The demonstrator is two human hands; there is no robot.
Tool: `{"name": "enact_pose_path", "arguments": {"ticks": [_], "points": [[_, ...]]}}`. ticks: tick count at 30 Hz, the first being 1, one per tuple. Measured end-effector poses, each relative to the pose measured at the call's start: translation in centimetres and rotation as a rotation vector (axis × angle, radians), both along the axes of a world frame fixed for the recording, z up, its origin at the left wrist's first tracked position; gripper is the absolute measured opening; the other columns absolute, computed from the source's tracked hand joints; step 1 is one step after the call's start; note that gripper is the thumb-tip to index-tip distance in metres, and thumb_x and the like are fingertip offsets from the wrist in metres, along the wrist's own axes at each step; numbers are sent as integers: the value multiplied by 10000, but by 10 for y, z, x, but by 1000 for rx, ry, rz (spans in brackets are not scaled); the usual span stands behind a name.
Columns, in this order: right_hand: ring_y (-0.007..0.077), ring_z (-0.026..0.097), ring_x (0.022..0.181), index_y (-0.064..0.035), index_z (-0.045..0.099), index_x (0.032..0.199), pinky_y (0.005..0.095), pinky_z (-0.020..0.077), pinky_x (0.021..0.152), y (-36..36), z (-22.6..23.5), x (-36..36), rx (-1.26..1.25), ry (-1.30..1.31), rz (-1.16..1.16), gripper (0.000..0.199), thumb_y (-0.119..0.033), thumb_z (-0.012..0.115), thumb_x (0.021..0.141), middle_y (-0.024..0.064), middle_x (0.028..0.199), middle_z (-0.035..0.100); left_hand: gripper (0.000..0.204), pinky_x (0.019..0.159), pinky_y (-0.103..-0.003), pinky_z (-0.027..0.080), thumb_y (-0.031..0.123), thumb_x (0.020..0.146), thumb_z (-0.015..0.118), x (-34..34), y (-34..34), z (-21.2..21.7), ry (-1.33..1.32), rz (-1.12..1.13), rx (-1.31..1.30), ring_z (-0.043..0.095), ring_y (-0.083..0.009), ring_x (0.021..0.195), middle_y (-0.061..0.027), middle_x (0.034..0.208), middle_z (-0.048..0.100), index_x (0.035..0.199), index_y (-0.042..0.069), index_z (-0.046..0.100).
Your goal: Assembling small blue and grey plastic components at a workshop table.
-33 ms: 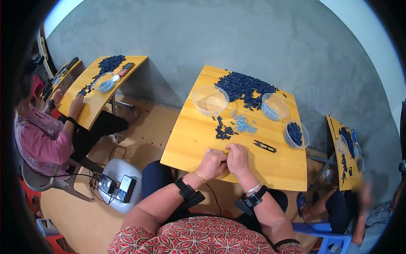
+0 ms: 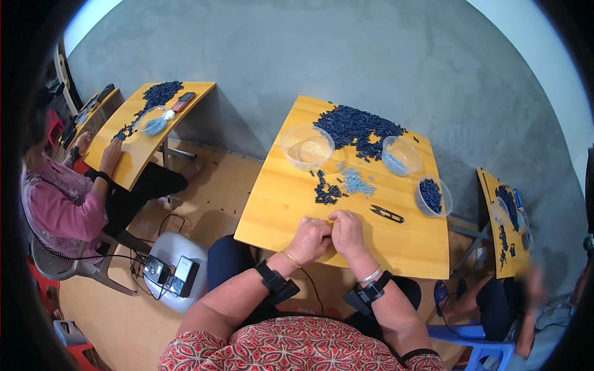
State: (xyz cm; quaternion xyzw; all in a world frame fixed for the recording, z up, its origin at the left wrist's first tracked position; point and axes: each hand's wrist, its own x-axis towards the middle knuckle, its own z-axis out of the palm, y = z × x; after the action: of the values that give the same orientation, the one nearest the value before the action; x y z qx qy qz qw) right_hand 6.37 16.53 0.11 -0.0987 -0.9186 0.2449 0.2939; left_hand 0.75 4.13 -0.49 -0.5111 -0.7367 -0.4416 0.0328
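Observation:
My left hand [image 2: 311, 240] and my right hand [image 2: 348, 232] meet over the front edge of the wooden table [image 2: 272, 210]. Their fingers are bent and closed against each other; whatever is between them is too small or hidden to make out. Just beyond lies a small scatter of dark blue pieces [image 2: 327, 188], beside a little heap of light blue pieces [image 2: 356, 181]. A pair of black thread snips [image 2: 387, 214] rests to the right of my right hand.
A large heap of dark blue pieces [image 2: 356, 127] covers the table's far side. Around it stand a clear bowl [image 2: 288, 148], a bowl [image 2: 416, 154] with light blue pieces and a tub [image 2: 447, 204] of dark pieces. A co-worker [image 2: 62, 204] sits at another table on the left.

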Motion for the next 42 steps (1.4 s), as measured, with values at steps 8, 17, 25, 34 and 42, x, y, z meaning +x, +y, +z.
{"name": "enact_pose_path", "arguments": {"ticks": [8,17,25,34,42], "points": [[308,502,751,-74,542,636,419,394,658,-7,-2,-16,-85,38,-82,97,-39,462,679,101,700,539,80,683,-345,368,36,598,618,0,0,3,-9,11,54,523,-248,667,-59,628,543,609,67,546],[294,472,711,-91,490,571,416,347,633,-7,-3,-6,54,116,-113,93,-58,471,656,83,660,506,80,686,-348,361,44,596,596,3,1,6,-5,-2,36,515,-245,637,-62,589,523,570,81,531],[299,470,707,-88,479,565,419,348,613,-6,-9,-7,52,100,-121,94,-61,471,656,88,652,502,75,688,-344,357,50,596,598,2,1,2,-7,-12,19,515,-247,643,-64,607,531,572,75,531],[310,468,730,-85,495,582,445,341,624,-8,-6,-10,102,26,-167,78,-77,501,659,93,678,499,81,675,-349,358,69,600,609,-1,0,2,2,6,-20,511,-264,639,-77,602,525,569,77,535],[276,521,733,-49,533,669,395,402,656,-1,-11,-1,71,8,-110,37,-46,513,699,110,729,549,88,601,-343,419,93,624,659,0,-1,1,-82,21,47,556,-237,597,-103,633,575,631,50,582]]}}
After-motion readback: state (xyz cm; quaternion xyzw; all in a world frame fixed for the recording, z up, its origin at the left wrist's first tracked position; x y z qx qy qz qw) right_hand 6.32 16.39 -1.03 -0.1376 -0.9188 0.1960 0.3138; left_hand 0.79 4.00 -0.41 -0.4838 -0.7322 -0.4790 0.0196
